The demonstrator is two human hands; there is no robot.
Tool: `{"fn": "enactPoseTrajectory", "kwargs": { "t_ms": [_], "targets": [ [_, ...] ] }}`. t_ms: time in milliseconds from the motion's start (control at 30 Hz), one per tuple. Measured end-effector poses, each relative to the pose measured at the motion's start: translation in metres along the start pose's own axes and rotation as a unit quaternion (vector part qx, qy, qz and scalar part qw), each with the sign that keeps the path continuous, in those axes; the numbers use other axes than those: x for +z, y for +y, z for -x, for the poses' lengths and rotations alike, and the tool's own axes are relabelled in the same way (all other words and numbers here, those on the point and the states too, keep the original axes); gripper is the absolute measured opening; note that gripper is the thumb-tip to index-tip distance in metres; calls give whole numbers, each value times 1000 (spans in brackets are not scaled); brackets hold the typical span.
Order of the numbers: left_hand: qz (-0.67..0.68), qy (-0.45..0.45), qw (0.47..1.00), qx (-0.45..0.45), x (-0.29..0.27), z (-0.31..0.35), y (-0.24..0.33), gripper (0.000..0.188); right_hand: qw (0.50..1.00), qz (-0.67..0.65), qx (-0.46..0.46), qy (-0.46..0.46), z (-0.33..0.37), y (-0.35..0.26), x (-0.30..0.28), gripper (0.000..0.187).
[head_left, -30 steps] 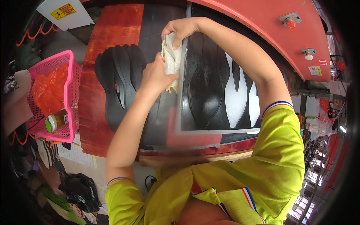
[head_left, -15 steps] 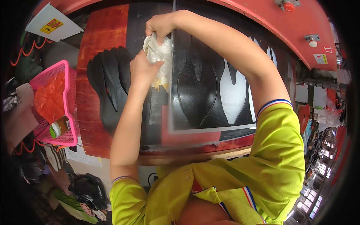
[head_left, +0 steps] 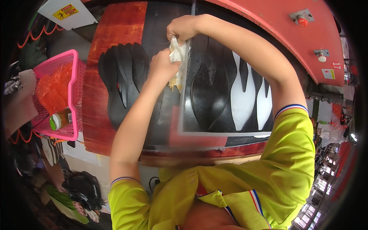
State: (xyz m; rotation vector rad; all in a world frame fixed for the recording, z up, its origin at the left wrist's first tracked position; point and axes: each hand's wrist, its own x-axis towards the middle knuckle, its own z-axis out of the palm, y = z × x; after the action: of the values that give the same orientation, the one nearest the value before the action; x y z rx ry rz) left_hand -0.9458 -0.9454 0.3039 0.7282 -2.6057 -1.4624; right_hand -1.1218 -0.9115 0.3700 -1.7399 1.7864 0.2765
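cloth (head_left: 177,51) r. of sole pile (head_left: 112,78), basket (head_left: 70,92) l.

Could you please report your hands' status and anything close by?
Left hand and right hand both gripping crumpled off-white cloth. Overlapping black sole-shaped pieces to its left. See-through, pale-edged sheet close on its right.

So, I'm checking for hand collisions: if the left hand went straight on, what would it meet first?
Beyond the pale cloth it grips, the left hand would probably meet the right hand first, though depth is unclear.
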Motion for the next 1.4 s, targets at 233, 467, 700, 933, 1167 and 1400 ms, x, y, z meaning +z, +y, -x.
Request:
{"fn": "enactPoseTrajectory", "kwargs": {
  "t_ms": [233,467,700,933,1167,1400],
  "targets": [
    [114,54,990,-69,13,1,-6,31,998,-12,50,-28,-4,-1,-3,36],
    [67,7,996,-52,17,-6,-1,28,997,39,49,-45,-4,-7,-3,32],
    [147,-31,988,-38,12,-5,-12,35,991,47,51,-111,-23,-5,-6,31],
    [-164,340,895,239,-32,8,-13,43,914,-60,-12,401,29,1,-3,36],
    [-310,-9,871,382,-15,16,-22,49,863,-227,73,446,139,-36,55,21],
    [-380,-76,848,363,-15,10,-43,51,811,-330,168,453,217,-82,140,16]
  ]
}}
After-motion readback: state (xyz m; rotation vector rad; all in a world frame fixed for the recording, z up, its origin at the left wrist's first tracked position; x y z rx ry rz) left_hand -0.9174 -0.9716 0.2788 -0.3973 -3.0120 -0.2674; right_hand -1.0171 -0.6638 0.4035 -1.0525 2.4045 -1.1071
